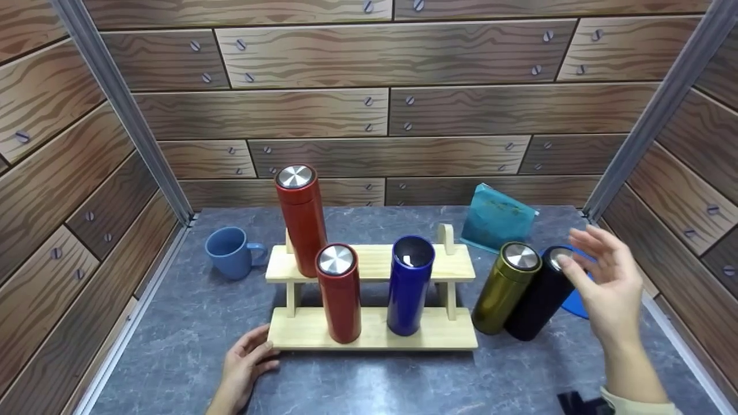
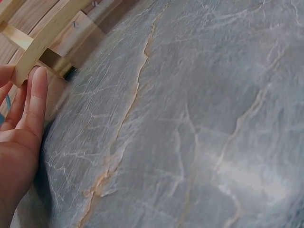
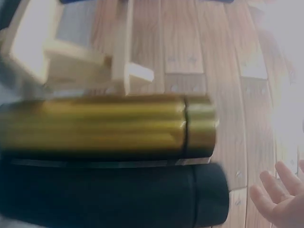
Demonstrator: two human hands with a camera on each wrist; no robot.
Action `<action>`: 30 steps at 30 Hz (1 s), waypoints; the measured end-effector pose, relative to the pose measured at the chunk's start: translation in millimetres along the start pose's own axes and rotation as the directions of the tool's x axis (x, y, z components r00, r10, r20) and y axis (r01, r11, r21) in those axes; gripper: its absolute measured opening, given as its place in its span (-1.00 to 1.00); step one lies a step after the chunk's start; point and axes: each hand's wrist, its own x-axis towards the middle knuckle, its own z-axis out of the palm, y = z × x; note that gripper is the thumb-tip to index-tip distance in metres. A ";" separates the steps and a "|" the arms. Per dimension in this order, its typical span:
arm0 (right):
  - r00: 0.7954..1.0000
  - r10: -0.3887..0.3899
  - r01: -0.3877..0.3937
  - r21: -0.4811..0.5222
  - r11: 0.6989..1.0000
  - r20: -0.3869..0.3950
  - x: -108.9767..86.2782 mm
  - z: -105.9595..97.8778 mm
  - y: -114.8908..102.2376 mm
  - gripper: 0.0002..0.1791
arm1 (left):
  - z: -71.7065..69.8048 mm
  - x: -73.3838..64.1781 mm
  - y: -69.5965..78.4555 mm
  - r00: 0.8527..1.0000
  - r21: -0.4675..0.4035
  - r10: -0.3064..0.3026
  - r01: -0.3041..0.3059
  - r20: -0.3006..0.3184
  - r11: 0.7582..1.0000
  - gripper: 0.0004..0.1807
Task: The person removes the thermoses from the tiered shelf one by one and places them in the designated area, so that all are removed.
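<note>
My left hand (image 1: 242, 360) grips the left end of a two-tier wooden rack (image 1: 369, 344); in the left wrist view the board's corner (image 2: 23, 71) lies between thumb and fingers. A red thermos (image 1: 304, 225) stands on the upper tier at left. The lower tier bears another red thermos (image 1: 340, 300) and a blue one (image 1: 409, 294). My right hand (image 1: 611, 282) is raised beside a black thermos (image 1: 533, 305), fingers spread and slightly bent, holding nothing. In the right wrist view the hand (image 3: 285, 199) is apart from that thermos. A gold thermos (image 1: 499, 294) stands against the black one.
A blue mug (image 1: 228, 251) stands left of the rack. At the back right is a teal pouch (image 1: 499, 216). Part of a flat blue object (image 1: 576, 305) shows behind the right hand. Wood-patterned walls (image 1: 380, 109) enclose the grey marbled table (image 1: 369, 386). A black item (image 1: 576, 402) lies near the right sleeve.
</note>
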 end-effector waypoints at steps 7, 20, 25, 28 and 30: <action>0.996 0.020 -0.022 0.025 0.999 0.083 9.9 31.8 -1.5 -0.38 | 0.5 0.4 0.1 1.000 0.003 0.011 -0.011 -0.001 1.000 -0.42; 0.962 0.125 -0.110 -0.074 0.991 0.243 13.3 83.7 3.3 -0.38 | 0.1 0.1 -3.2 1.000 -0.001 0.006 -0.006 -0.009 1.000 -0.43; 0.952 0.142 -0.123 -0.085 0.989 0.271 12.2 99.8 6.1 -0.37 | -1.0 -0.1 -3.2 1.000 -0.010 0.011 -0.011 -0.010 1.000 -0.43; 0.945 0.151 -0.133 -0.081 0.988 0.290 12.7 109.9 6.5 -0.36 | -1.0 -0.2 -2.6 1.000 -0.009 0.021 -0.021 0.002 1.000 -0.42; 0.939 0.151 -0.134 -0.075 0.988 0.309 14.0 117.1 6.3 -0.35 | -0.6 -0.1 -2.5 1.000 -0.015 0.025 -0.025 0.009 1.000 -0.42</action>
